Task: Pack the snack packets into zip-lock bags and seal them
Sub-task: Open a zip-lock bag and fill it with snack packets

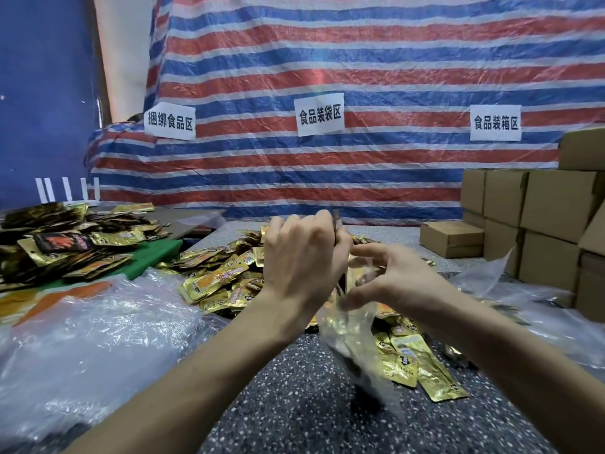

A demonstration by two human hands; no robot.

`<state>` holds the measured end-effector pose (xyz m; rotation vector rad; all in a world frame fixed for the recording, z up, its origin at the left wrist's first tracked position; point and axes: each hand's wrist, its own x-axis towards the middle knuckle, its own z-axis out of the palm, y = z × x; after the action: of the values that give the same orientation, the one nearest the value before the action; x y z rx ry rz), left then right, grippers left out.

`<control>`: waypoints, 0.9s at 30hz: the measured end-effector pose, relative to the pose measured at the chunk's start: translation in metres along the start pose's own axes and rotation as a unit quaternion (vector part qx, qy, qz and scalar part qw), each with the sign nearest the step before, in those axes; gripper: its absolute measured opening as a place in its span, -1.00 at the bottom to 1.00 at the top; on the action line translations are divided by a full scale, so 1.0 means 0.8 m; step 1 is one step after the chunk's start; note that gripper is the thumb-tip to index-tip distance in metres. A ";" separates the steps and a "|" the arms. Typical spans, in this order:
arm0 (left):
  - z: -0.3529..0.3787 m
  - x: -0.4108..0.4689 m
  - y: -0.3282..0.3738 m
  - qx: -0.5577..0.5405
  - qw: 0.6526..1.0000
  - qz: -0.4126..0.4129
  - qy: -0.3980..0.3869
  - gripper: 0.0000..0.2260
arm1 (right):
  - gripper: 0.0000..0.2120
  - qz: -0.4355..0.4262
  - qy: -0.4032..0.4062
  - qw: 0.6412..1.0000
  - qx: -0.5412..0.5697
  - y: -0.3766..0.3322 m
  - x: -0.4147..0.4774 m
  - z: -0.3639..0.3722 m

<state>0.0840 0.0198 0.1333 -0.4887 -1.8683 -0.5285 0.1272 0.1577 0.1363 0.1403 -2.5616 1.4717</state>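
Scanning from the left, we see clear bags (pixel 98 322) heaped on the desk (pixel 294 404) | loose snack packets (pixel 222 276) piled mid-desk | left grip (pixel 301 257) clenched round a packet stack (pixel 336 221), right at the zip-lock bag (pixel 353 339) mouth | right grip (pixel 393 280) pinching that bag, held between both grips with gold packets inside | cardboard boxes (pixel 540 208) stacked far right.

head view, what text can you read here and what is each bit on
"捆绑食品区": left paper sign on the striped tarp
"食品装袋区": middle paper sign
"食品装箱区": right paper sign
Snack packets: print too blurred to read
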 end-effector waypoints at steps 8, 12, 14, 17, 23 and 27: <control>0.016 -0.015 0.006 0.087 0.984 -0.015 -0.157 -0.57 | -0.31 -0.005 0.007 0.998 0.062 0.006 -0.001 -0.004; 0.005 0.001 -0.017 0.038 0.956 0.050 -0.285 -0.29 | -0.54 -0.024 -0.006 0.996 0.080 0.012 0.002 -0.010; -0.004 0.012 -0.039 0.020 0.940 0.090 -0.327 -0.18 | -0.52 -0.020 -0.007 0.995 0.095 0.018 0.005 -0.014; -0.011 0.020 -0.078 -0.026 0.901 0.135 -0.412 -0.26 | -0.51 -0.025 -0.007 0.993 0.112 0.026 0.010 -0.024; -0.009 0.011 -0.099 -0.185 0.833 0.071 -0.516 -0.79 | -0.56 -0.033 -0.036 0.990 0.136 0.035 0.014 -0.039; 0.002 0.006 -0.093 -0.228 0.809 0.033 -0.541 -0.40 | -0.78 -0.097 -0.063 0.993 0.028 0.030 0.014 -0.046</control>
<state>0.0395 -0.0394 0.1275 -1.3931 -2.7825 -0.7352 0.1166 0.2017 0.1362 0.4914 -2.5181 1.5057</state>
